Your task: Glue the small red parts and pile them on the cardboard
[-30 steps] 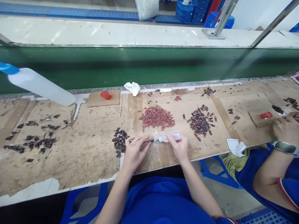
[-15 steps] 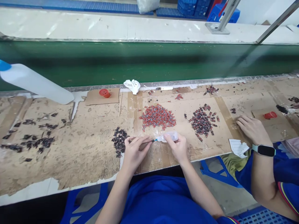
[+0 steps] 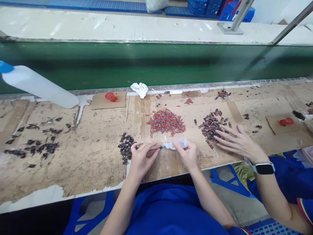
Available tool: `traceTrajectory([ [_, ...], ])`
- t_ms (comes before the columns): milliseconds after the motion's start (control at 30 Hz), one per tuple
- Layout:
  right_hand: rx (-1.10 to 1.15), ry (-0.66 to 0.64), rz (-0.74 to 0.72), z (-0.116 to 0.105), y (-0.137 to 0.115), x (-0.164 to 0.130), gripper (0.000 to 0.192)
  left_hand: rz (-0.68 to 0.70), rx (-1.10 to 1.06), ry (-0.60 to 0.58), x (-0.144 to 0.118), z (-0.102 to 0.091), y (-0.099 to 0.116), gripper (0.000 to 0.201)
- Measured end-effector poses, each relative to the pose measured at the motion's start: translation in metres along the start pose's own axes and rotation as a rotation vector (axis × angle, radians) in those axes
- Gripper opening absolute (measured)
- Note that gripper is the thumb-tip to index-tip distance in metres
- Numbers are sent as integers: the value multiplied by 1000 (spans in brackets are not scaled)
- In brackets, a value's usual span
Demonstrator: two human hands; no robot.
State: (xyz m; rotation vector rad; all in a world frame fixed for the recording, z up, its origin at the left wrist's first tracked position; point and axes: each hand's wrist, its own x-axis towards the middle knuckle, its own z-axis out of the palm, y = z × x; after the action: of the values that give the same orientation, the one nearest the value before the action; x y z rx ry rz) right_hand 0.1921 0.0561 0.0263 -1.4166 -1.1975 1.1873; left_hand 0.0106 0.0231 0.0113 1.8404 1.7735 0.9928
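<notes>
The right hand [image 3: 188,156] is closed around a small squeeze bottle [image 3: 179,143] of soft translucent plastic, thumb and fingers pressed to its rounded sides. The left hand [image 3: 144,160] pinches a small dark part [image 3: 160,147] between thumb and fingertips, the fingers all but together, and the bottle's thin blue tip [image 3: 164,147] meets or nearly meets the end of that part; which of the two is too small to tell. Both are just in front of a heap of slim red pieces [image 3: 166,122] with pale, shiny bits. Beside the left hand sits a pile of glossy black parts [image 3: 126,147]; to the right, a co-worker's hand [image 3: 241,143], fingers spread, reaches the edge of a red-and-black pile [image 3: 211,127]. A smartwatch [image 3: 265,168] with a dark rectangular face is on that wrist. Everything lies on stained, scuffed cardboard [image 3: 93,176] with ragged edges. Farther back are a red cup [image 3: 111,96], a thin wooden stick [image 3: 127,107], a crumpled white tissue [image 3: 140,89] and a large white plastic bottle [image 3: 39,86] with a blue cap
</notes>
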Motion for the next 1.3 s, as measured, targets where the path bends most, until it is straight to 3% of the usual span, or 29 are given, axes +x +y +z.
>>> traceTrajectory([
  [333, 39, 33, 27, -3, -1, 1, 23, 37, 51, -4, 1, -1, 2, 6],
  [533, 35, 57, 41, -11, -2, -5, 30, 85, 102, -11, 0, -3, -7, 14],
  [700, -343, -71, -66, -6, -9, -14, 31, 96, 180, 65, -5, -13, -16, 24],
  [867, -709, 91, -376, -7, -16, -1, 21, 110, 121, 127, -7, -21, -16, 24],
  [1000, -777, 78, -456, -8, -12, 25, 16, 118, 13, 174, -10, -18, -1, 19],
  [1133, -800, 30, -446, 1, -3, 40, 13, 94, -98, 228, -20, -4, 29, 18],
  [1300, -856, -17, -388, 9, -2, 44, 16, 138, -205, 172, -31, 20, 54, 21],
])
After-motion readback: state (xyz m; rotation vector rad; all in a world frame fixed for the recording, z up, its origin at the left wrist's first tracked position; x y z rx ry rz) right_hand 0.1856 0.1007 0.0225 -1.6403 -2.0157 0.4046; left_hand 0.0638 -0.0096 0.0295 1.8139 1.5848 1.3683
